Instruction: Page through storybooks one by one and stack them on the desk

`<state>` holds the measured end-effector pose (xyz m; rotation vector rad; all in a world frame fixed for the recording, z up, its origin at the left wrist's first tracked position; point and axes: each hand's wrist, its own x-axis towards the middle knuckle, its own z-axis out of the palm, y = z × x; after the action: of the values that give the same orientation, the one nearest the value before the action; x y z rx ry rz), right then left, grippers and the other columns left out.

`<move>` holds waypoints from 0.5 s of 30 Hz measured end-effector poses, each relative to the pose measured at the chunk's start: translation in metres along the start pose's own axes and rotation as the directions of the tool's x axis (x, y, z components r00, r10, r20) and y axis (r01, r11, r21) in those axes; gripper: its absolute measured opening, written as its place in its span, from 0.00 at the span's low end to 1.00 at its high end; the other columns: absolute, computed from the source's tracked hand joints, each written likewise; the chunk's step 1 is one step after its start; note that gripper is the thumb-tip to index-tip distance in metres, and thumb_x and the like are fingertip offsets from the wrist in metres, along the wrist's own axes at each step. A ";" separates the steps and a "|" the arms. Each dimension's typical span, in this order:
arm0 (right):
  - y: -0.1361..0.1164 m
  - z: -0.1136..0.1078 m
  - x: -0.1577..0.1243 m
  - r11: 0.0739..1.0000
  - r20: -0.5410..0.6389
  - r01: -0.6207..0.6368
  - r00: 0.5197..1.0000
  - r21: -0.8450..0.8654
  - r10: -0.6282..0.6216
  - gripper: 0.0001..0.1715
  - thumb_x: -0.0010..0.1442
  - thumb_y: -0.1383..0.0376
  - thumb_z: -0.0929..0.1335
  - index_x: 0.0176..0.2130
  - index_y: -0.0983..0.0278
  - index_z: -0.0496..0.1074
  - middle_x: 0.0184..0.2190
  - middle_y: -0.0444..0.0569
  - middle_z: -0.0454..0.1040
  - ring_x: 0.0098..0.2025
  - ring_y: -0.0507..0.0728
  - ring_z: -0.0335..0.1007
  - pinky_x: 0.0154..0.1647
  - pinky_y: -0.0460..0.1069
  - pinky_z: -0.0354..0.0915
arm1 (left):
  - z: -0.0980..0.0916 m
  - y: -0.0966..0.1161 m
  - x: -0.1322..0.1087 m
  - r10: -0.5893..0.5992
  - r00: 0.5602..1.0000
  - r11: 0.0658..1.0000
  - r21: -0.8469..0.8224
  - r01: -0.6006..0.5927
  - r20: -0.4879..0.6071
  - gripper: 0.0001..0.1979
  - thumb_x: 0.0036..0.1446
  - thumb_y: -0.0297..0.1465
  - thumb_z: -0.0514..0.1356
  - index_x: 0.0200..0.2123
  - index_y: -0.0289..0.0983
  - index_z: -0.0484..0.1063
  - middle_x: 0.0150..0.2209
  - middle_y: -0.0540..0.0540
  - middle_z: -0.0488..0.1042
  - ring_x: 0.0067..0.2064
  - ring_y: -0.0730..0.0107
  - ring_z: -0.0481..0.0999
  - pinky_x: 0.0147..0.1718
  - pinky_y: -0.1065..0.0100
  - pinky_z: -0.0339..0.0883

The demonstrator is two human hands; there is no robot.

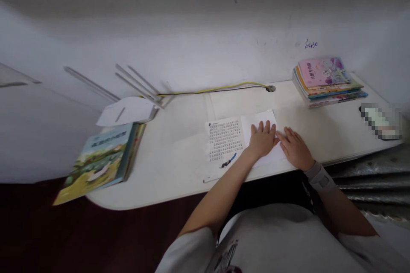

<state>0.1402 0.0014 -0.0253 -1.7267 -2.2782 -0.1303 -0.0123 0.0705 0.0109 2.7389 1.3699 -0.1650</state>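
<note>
An open book [224,140] lies on the white desk in front of me, its left page printed with rows of text and a small blue-and-black picture near the bottom. Over its right side lies a blank white sheet or page [269,158]; I cannot tell which. My left hand [263,138] rests flat on this white surface with fingers spread. At its right edge is my right hand [296,149], fingers stretched out, the fingertips close to my left hand. A grey band circles my right wrist. Neither hand grips anything.
A stack of books [326,74] stands at the back right, with a blurred-out phone-like object [381,121] nearer the right edge. At left are a white router [128,111] with antennas and picture books [99,158] overhanging the desk. A yellow cable [205,91] runs along the wall.
</note>
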 end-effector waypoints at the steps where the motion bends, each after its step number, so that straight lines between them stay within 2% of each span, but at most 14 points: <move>1: 0.001 -0.001 0.000 1.000 0.007 0.009 1.000 -0.014 -0.009 0.26 0.67 0.63 0.56 0.62 0.64 0.60 0.63 0.62 0.59 0.64 0.65 0.53 0.60 0.60 0.55 | -0.001 0.001 -0.001 0.000 1.000 1.000 0.011 0.000 -0.007 0.31 0.66 0.44 0.41 0.66 0.33 0.50 0.67 0.34 0.49 0.66 0.41 0.49 0.58 0.38 0.47; 5: 0.004 -0.012 0.010 0.998 0.047 0.035 0.998 -0.049 -0.033 0.25 0.66 0.58 0.59 0.59 0.62 0.65 0.61 0.63 0.61 0.60 0.67 0.59 0.55 0.60 0.59 | -0.010 -0.005 0.001 0.035 0.998 0.999 0.023 -0.034 -0.046 0.28 0.65 0.43 0.44 0.63 0.34 0.56 0.63 0.35 0.59 0.62 0.47 0.59 0.54 0.47 0.57; 8: 0.005 -0.025 0.030 0.996 0.102 0.027 0.995 -0.090 -0.018 0.23 0.65 0.55 0.60 0.54 0.61 0.70 0.60 0.63 0.62 0.54 0.67 0.64 0.48 0.59 0.63 | -0.016 -0.012 0.010 0.047 0.996 0.999 0.016 -0.046 -0.078 0.24 0.65 0.41 0.46 0.59 0.34 0.61 0.57 0.36 0.66 0.55 0.53 0.66 0.49 0.54 0.63; 11: 0.003 -0.035 0.055 0.982 0.158 0.080 0.986 -0.173 -0.053 0.20 0.65 0.58 0.60 0.46 0.64 0.75 0.61 0.62 0.62 0.50 0.67 0.65 0.44 0.59 0.63 | -0.015 -0.021 0.019 0.028 0.995 1.000 0.010 -0.027 -0.101 0.22 0.65 0.38 0.47 0.58 0.35 0.62 0.58 0.38 0.65 0.54 0.54 0.65 0.47 0.56 0.64; 15: 0.001 -0.038 0.084 0.936 0.194 0.245 0.961 -0.254 -0.199 0.21 0.63 0.70 0.58 0.40 0.69 0.78 0.60 0.61 0.64 0.52 0.67 0.63 0.46 0.60 0.60 | -0.010 -0.030 0.026 0.008 0.994 1.000 -0.024 -0.010 -0.107 0.22 0.65 0.35 0.45 0.60 0.40 0.60 0.63 0.43 0.60 0.55 0.54 0.63 0.48 0.55 0.63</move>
<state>0.1271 0.0711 0.0342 -1.6503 -2.6856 -0.3811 -0.0201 0.1104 0.0165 2.7704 1.3746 -0.0006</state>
